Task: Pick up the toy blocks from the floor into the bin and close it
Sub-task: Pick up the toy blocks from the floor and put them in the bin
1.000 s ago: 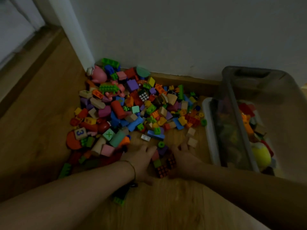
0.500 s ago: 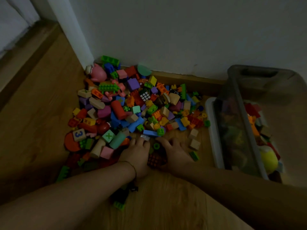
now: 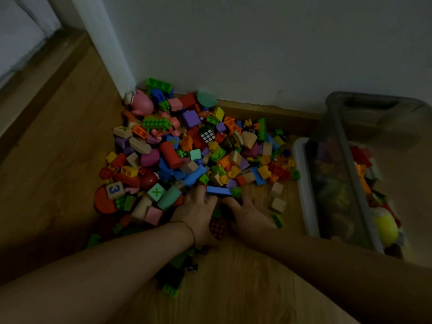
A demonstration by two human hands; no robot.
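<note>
- Both hands have slid forward since a second ago; fingertips are now at the near edge of the toy blocks (image 3: 187,155), and the hands are closer together.
- Left hand (image 3: 197,213): palm down, fingers straight and slightly apart, gripping nothing; tips touch a flat blue brick (image 3: 218,191). Thin bracelet (image 3: 190,231) on the wrist.
- Right hand (image 3: 249,212): palm down on the floor, fingers spread, holding nothing; tips just beside a round green piece (image 3: 236,191).
- Dark puzzle cube (image 3: 217,226), earlier between the palms, now sits between the heels of the hands.
- The pile itself looks unmoved: it lies on the floor in the wall corner, a mix of studded plastic bricks, smooth wooden cubes, cylinders, half-discs and matte foam-like shapes.
- Also in the pile: a glossy colour cube (image 3: 207,134), a wooden block with a blue 3 (image 3: 115,190) and a pink pig figure (image 3: 141,104).
- Bin (image 3: 301,183): to the right, by the wall, white rim, partly filled with blocks and a fuzzy yellow ball (image 3: 384,226).
- Lid (image 3: 374,118): smoky translucent plastic, moulded handle, tilted over the open bin.
- Floor (image 3: 233,288): wood-grain planks. Lighting dim.
</note>
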